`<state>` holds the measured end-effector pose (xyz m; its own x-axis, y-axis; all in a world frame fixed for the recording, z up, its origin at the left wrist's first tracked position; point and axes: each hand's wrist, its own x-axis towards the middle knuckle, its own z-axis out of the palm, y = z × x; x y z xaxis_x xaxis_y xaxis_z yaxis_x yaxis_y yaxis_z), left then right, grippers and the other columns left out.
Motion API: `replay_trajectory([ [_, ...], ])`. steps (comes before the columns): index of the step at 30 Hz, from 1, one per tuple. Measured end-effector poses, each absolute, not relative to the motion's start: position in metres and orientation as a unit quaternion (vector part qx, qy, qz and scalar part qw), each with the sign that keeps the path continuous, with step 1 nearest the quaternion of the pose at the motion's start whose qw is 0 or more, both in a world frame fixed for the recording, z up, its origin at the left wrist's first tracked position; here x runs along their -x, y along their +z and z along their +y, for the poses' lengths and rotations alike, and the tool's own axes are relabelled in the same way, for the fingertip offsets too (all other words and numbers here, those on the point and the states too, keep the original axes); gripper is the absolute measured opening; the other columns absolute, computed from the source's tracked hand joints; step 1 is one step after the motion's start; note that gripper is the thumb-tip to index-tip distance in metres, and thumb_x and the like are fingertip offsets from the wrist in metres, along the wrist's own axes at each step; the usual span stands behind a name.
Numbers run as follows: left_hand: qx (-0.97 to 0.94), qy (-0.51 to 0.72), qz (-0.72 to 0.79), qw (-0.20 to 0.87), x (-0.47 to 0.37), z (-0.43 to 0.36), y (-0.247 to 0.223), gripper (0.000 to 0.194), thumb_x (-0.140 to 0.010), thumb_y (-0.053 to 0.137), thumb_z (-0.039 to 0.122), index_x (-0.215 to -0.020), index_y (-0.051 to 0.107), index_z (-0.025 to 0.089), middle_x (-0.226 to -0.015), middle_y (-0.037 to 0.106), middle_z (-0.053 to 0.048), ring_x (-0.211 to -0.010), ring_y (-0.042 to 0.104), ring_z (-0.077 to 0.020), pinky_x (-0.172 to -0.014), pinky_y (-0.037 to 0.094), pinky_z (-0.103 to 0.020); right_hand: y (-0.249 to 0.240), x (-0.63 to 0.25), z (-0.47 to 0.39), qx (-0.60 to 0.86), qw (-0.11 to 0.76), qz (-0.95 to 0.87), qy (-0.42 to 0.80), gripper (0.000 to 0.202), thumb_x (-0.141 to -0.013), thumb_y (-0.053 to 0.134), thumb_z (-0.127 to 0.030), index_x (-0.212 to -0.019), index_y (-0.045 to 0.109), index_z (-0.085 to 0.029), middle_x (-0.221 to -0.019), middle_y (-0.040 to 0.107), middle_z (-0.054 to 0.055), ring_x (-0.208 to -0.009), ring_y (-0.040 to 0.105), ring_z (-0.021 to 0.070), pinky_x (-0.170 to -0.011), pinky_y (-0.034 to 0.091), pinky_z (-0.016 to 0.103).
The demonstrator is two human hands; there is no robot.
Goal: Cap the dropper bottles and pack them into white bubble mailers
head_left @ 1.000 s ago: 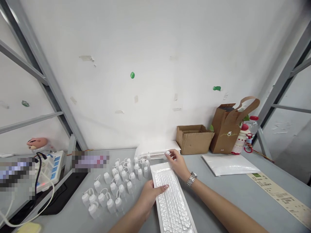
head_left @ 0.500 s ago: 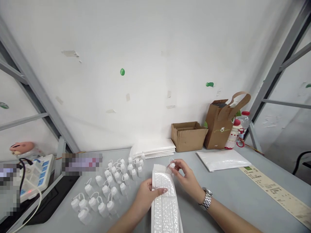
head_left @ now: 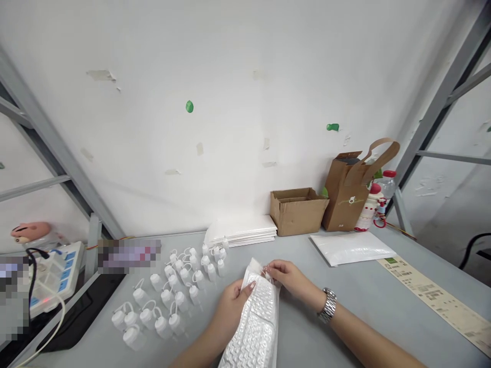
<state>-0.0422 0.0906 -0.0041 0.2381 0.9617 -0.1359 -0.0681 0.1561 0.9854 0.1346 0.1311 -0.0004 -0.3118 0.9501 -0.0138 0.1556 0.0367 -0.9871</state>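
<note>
My left hand is closed on a white bubble mailer, its thumb pressed over the top near the open end. At that open end my right hand pinches a small white-capped bottle, mostly hidden by the fingers and the mailer's edge. A metal watch sits on the right wrist. To the left, several small clear bottles with white caps and looped tethers stand in loose rows on the grey table.
Flat white mailers are stacked by the wall, beside an open cardboard box and a brown paper bag. A filled white mailer and a label strip lie right. A power strip stands far left.
My right hand has brought the small bottle down into the mailer's open end. The mailer has tilted, its lower end swinging left, and my left hand has moved up along it.
</note>
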Motion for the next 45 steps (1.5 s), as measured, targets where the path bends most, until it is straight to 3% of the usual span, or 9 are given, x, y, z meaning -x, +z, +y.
replay_trajectory([
  [5,-0.487,0.437,0.445,0.611,0.043,0.092,-0.008,0.043,-0.071,0.061,0.051,-0.084,0.066,0.010,-0.066,0.063,-0.002,-0.068,0.055,-0.0195,-0.066,0.041,-0.029,-0.002,-0.131,0.126,0.464,0.404,-0.590,0.523,0.040,-0.073,0.058,-0.052,-0.095,0.047,-0.020,-0.054,0.041,-0.009,-0.053,0.042,0.0114,-0.054,0.034,0.025],
  [13,-0.489,0.444,0.462,0.592,0.044,0.091,-0.004,0.044,-0.072,0.059,0.053,-0.083,0.066,0.011,-0.065,0.062,-0.002,-0.069,0.053,-0.0189,-0.064,0.039,-0.027,0.004,-0.130,0.122,0.482,0.410,-0.627,0.454,0.026,-0.078,0.054,-0.044,-0.082,0.055,-0.018,-0.072,0.055,0.000,-0.069,0.051,0.0159,-0.066,0.040,0.028],
  [19,-0.482,0.447,0.482,0.579,0.045,0.092,-0.001,0.046,-0.068,0.061,0.055,-0.078,0.064,0.010,-0.062,0.057,0.000,-0.066,0.049,-0.0173,-0.062,0.037,-0.026,0.013,-0.127,0.114,0.489,0.338,-0.700,0.397,0.035,-0.084,0.043,-0.045,-0.061,0.048,-0.018,-0.063,0.047,-0.001,-0.065,0.044,0.0150,-0.064,0.036,0.028],
  [27,-0.486,0.432,0.473,0.595,0.044,0.091,0.001,0.044,-0.067,0.062,0.054,-0.075,0.065,0.011,-0.062,0.056,0.001,-0.063,0.049,-0.0161,-0.059,0.036,-0.025,0.008,-0.122,0.110,0.485,0.294,-0.721,0.399,0.030,-0.082,0.048,-0.040,-0.062,0.043,-0.019,-0.064,0.045,-0.002,-0.063,0.041,0.0135,-0.059,0.034,0.025],
  [45,-0.473,0.433,0.455,0.619,0.043,0.090,0.005,0.040,-0.066,0.063,0.050,-0.077,0.067,0.011,-0.061,0.061,0.000,-0.062,0.052,-0.0166,-0.057,0.037,-0.025,0.007,-0.122,0.108,0.481,0.280,-0.741,0.376,0.032,-0.083,0.048,-0.041,-0.061,0.044,-0.019,-0.062,0.046,-0.003,-0.062,0.041,0.0133,-0.057,0.033,0.025],
])
